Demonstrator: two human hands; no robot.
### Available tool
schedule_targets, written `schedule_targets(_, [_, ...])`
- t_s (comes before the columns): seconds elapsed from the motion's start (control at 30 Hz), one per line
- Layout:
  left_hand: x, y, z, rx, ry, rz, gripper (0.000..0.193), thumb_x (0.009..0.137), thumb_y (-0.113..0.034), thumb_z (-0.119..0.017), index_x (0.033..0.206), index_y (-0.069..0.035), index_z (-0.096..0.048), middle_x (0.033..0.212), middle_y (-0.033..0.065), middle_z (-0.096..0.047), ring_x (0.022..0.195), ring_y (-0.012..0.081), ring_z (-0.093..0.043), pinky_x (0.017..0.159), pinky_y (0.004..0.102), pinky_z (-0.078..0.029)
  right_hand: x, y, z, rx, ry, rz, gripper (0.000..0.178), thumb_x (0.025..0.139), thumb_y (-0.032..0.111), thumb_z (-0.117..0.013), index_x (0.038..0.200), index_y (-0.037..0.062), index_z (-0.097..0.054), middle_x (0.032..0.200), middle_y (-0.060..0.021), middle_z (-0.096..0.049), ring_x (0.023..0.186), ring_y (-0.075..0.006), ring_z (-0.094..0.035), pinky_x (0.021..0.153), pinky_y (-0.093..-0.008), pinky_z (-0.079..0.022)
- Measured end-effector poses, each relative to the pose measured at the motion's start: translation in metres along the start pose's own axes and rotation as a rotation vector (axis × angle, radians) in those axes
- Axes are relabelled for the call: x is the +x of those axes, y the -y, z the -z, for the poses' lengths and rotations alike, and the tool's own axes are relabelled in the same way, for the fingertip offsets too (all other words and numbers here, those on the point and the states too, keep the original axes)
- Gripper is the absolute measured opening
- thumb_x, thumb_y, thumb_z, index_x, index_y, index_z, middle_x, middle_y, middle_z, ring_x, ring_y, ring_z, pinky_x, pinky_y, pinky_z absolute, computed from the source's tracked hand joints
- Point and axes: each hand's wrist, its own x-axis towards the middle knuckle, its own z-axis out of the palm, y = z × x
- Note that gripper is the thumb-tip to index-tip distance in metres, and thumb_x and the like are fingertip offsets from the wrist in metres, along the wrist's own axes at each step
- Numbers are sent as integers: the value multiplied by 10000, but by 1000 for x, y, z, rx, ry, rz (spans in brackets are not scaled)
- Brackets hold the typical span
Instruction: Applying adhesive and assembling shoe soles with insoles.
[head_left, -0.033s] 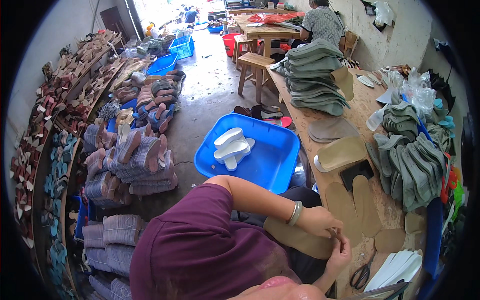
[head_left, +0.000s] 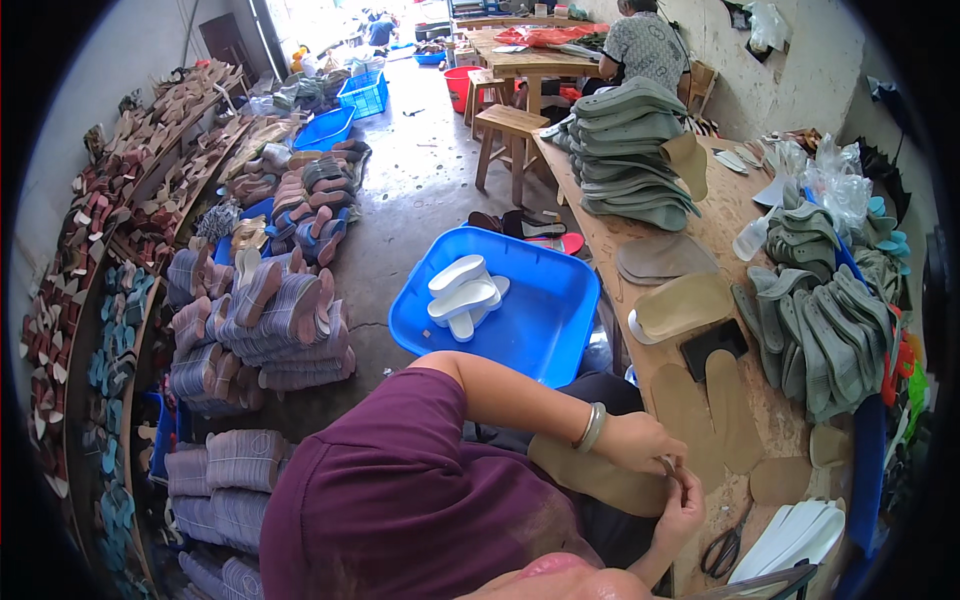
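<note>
A tan insole (head_left: 600,478) lies across my dark-trousered lap, beside the table edge. My left hand (head_left: 642,442), with a bangle at the wrist, reaches over the insole and its fingers are closed at the insole's right end. My right hand (head_left: 680,512) comes up from below and pinches at that same end. The fingertips of both hands meet there. A small pale sliver shows between them; whether it is the insole's edge or a separate piece cannot be made out. My fingers partly cover the insole's right end.
The wooden table (head_left: 625,300) on my right carries grey-green soles (head_left: 630,150), flat tan insoles (head_left: 735,410), a dark phone (head_left: 713,347), scissors (head_left: 722,552) and white strips (head_left: 795,540). Ahead, a blue tub (head_left: 540,320) holds white soles (head_left: 465,295). Striped sole stacks (head_left: 245,460) stand left. Another person (head_left: 645,50) sits beyond.
My fingertips have shifted very slightly at the insole's end, and the pale sliver between them shows a little more. The insole and both arms stay in nearly the same place.
</note>
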Motion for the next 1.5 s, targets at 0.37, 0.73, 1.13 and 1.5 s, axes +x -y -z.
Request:
schedule_targets(0.37, [2, 0, -10, 97, 3, 12, 223, 838, -178, -605, 1051, -116, -622, 921, 110, -667, 843, 306, -654, 707, 422, -518, -9, -12, 1, -675, -153, 778, 106, 805, -63, -625, 897, -10, -628, 906, -142, -618, 821, -318, -594, 721, -415, -493])
schedule_targets(0.73, [8, 6, -21, 52, -46, -61, 183, 842, -176, -604, 1004, -95, -634, 890, 105, -679, 814, 303, -655, 693, 417, -517, -10, -24, 11, -350, -135, 285, 131, 800, -65, -647, 917, -16, -613, 815, -105, -572, 746, -243, -563, 704, -325, -473])
schedule_targets(1.13, [14, -8, -23, 112, 3, -61, 149, 873, -239, -588, 977, -148, -645, 794, 108, -659, 723, 297, -651, 628, 418, -513, -4, -32, 35, 441, -28, -312, 409, 847, -9, -613, 1251, -1, -551, 907, -6, -548, 835, -86, -514, 762, -201, -414])
schedule_targets(1.5, [59, 9, 0, -259, -245, 37, 171, 913, -122, -607, 1043, -10, -621, 761, 56, -643, 673, 82, -571, 623, 252, -479, 39, 7, 18, 152, -182, -167, 474, 809, 67, -715, 1250, 29, -546, 1103, -48, -622, 994, -110, -571, 842, -239, -473])
